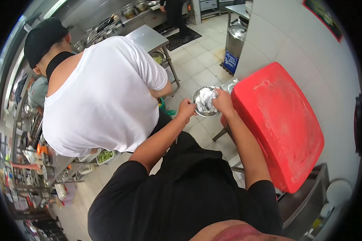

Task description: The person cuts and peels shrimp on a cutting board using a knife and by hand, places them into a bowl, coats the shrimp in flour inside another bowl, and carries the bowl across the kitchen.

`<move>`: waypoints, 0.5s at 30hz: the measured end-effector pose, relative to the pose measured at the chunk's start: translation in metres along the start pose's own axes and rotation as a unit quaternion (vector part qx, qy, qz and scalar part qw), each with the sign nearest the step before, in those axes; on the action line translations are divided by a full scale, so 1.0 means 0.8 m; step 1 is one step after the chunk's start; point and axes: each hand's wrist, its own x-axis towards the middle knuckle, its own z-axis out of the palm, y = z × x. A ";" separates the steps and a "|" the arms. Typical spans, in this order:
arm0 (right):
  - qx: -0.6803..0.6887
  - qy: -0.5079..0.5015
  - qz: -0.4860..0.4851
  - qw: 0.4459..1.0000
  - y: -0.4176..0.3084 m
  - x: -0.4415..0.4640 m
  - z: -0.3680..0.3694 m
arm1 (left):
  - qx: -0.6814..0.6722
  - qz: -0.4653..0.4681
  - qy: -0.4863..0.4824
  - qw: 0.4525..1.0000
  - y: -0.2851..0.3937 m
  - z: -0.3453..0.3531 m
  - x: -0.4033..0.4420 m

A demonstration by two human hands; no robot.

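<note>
A round metal bowl (208, 116) is held out in front of me, heaped with white, lumpy powder (205, 100) that looks like flour. My left hand (187, 110) is closed on the bowl's left rim. On the right side, my right hand (223, 101) reaches over the rim, its fingers curled at the white powder. What those fingers grip is hidden by the hand and the powder. Just beyond the right hand is a shiny silver container (230, 84), partly covered.
A big red plastic lid (277, 124) stands close by my right arm, beside a tiled wall (285, 44). To my left, a person in a white shirt (104, 92) bends over a work counter. Further off are a steel table (147, 37), a large pot (237, 34) and another person's legs (175, 18).
</note>
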 end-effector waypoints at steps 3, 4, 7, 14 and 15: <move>-0.003 -0.038 -0.030 0.999 0.011 0.068 0.010 | -0.039 -0.005 0.040 0.998 0.021 0.005 0.034; 0.002 -0.045 -0.034 0.998 0.015 0.092 0.017 | -0.048 -0.004 0.051 0.997 0.029 0.004 0.048; 0.031 -0.043 -0.071 0.996 0.026 0.140 0.034 | -0.065 0.003 0.065 0.996 0.039 0.007 0.087; 0.034 -0.069 -0.087 0.993 0.059 0.239 0.069 | -0.059 -0.009 0.094 0.994 0.051 0.006 0.191; 0.036 -0.079 -0.085 0.993 0.063 0.247 0.073 | -0.052 -0.003 0.094 0.994 0.054 0.006 0.201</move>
